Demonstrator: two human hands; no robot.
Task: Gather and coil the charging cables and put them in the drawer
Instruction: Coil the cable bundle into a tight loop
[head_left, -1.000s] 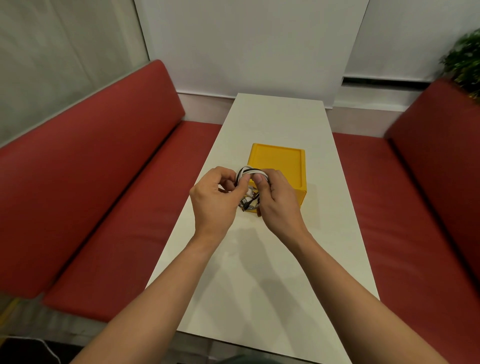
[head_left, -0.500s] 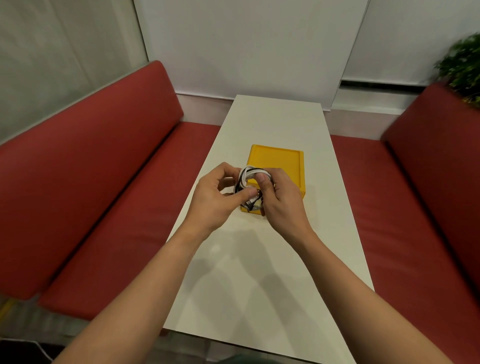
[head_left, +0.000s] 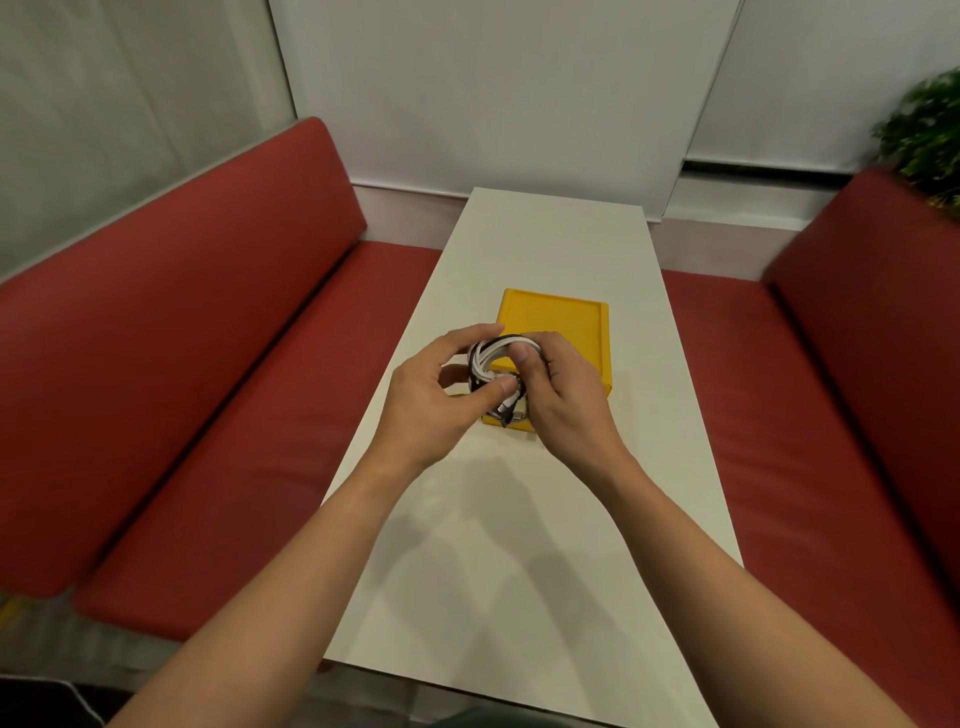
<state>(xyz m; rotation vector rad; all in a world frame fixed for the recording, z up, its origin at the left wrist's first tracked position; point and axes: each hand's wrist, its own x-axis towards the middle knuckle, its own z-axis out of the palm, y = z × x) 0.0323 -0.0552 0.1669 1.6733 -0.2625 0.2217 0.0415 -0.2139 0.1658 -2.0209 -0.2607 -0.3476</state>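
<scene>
A coiled bundle of white and black charging cables (head_left: 488, 359) hangs above the table, held between both hands. My left hand (head_left: 434, 402) pinches its left and lower side with thumb and fingers. My right hand (head_left: 563, 397) grips the right side, thumb pressed on top of the coil. Loose plug ends dangle under the bundle. Just behind the hands sits a yellow box-shaped drawer unit (head_left: 556, 322) on the white table (head_left: 519, 545); my hands hide its front face, so I cannot tell whether the drawer is open.
Red upholstered benches (head_left: 208, 364) run along both sides of the narrow table. A white wall closes the far end. A green plant (head_left: 924, 140) stands behind the right bench back.
My hands have shifted slightly around the coil, the left thumb now pressing lower on the bundle. The coil stays in front of the yellow unit.
</scene>
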